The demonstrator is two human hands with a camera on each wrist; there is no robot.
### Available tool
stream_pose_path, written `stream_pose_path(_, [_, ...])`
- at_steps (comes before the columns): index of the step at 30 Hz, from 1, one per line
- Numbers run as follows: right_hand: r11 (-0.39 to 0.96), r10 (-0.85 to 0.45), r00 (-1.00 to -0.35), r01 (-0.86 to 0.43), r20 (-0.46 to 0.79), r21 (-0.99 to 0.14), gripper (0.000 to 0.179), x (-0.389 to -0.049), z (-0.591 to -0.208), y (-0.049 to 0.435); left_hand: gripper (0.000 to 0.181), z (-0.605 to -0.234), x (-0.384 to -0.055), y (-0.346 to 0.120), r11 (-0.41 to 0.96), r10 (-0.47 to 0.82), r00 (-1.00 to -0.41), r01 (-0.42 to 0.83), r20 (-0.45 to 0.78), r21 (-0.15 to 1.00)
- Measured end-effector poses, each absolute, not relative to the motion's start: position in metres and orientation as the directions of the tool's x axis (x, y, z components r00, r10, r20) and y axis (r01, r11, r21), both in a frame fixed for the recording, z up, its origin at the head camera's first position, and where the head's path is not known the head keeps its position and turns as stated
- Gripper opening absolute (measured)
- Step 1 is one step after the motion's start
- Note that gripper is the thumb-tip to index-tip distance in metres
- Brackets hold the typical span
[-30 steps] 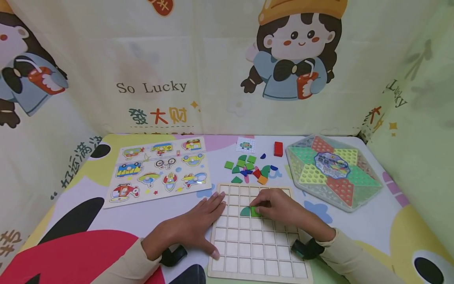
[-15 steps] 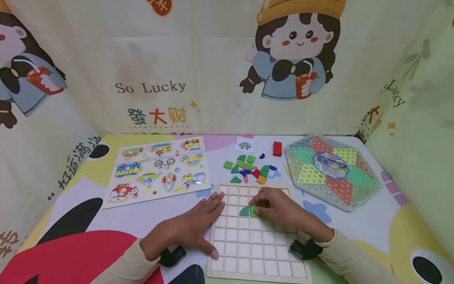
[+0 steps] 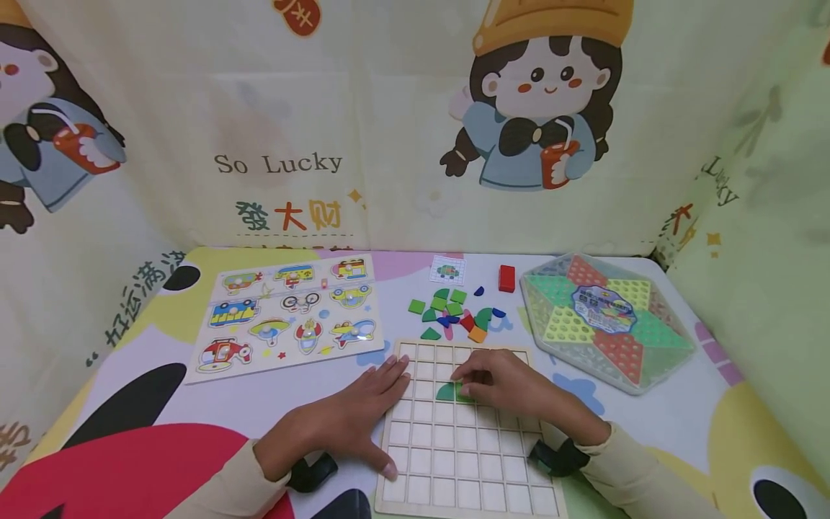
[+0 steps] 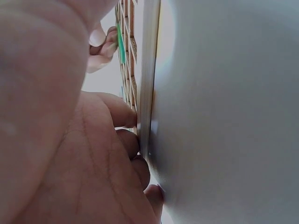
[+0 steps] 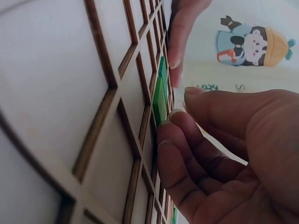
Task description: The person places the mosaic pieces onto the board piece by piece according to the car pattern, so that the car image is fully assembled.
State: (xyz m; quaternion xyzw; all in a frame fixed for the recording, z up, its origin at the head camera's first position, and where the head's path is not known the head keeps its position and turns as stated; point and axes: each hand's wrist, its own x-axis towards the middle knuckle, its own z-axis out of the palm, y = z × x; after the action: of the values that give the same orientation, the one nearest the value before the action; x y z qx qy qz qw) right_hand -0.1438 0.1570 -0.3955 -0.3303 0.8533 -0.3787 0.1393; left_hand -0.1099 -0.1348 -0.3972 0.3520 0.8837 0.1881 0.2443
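A wooden grid board lies before me. My left hand rests spread at its left side, fingertips on the frame and thumb near the lower left edge. A teal quarter-circle tile sits in one cell, and a bright green square tile beside it, partly covered by my right hand. In the right wrist view, the fingers are loosely bent with their tips right at the green square tile's edge. The thumb stands off the board, with nothing between thumb and fingers.
Behind the board lie several loose tiles, a pattern card and a red block. A vehicle puzzle board is at the left, a hexagonal board under clear plastic at the right. A printed curtain surrounds the table.
My right fingertips and thumb have shifted slightly left over the green square tile, covering more of it. The left hand keeps its place on the board. The head view has tilted a little.
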Motion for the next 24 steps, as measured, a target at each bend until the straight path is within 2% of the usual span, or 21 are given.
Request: stream_pose_path(24, [0.576,-0.463,-0.882,-0.371,0.083,-0.728,0.014,-0.184,-0.402,0.183,0.122,-0.399,-0.110,-0.135,0.675,0.719,-0.629,0.533,-0.296,0.510])
